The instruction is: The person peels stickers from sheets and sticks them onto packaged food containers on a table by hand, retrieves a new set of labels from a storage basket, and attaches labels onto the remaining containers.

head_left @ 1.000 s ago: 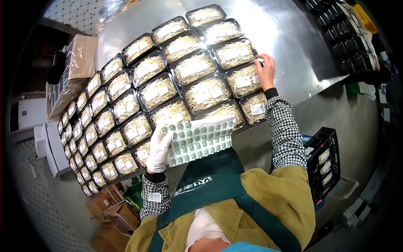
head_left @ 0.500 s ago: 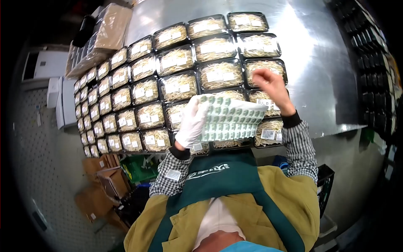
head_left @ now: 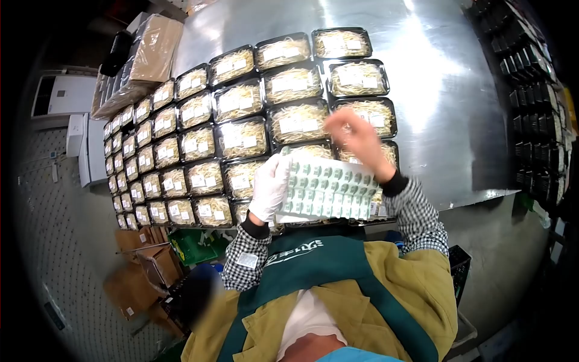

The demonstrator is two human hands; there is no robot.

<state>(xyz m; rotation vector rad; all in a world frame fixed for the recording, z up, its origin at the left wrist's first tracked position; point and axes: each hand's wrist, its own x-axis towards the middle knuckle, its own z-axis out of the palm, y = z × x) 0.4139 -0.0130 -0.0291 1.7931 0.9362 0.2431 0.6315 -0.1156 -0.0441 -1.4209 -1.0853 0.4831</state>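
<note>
My left hand (head_left: 269, 188), in a white glove, is closed on the left edge of a sheet of green-and-white stickers (head_left: 330, 188). The sheet lies over the nearest packs and hides parts of them. Bare and blurred, my right hand (head_left: 362, 143) is above the sheet's upper right, thumb and fingers curled together. Anything between those fingertips is too small or smeared to make out. Below it is a black tray of bean sprouts (head_left: 371, 116) under clear film. Several more such packs (head_left: 295, 120) stand in rows, many with white labels.
The packs stand on a shiny metal table (head_left: 434, 120). A plastic-wrapped stack (head_left: 154, 51) is at the far left corner. Stacked black trays (head_left: 534, 127) line the right side. Cardboard boxes (head_left: 129, 283) and a green crate (head_left: 193, 246) lie below the left front edge.
My right hand has moved left over the packs, fingers still curled. The sticker sheet stays in my left hand. The view has shifted, and a dark blurred shape shows at lower left.
</note>
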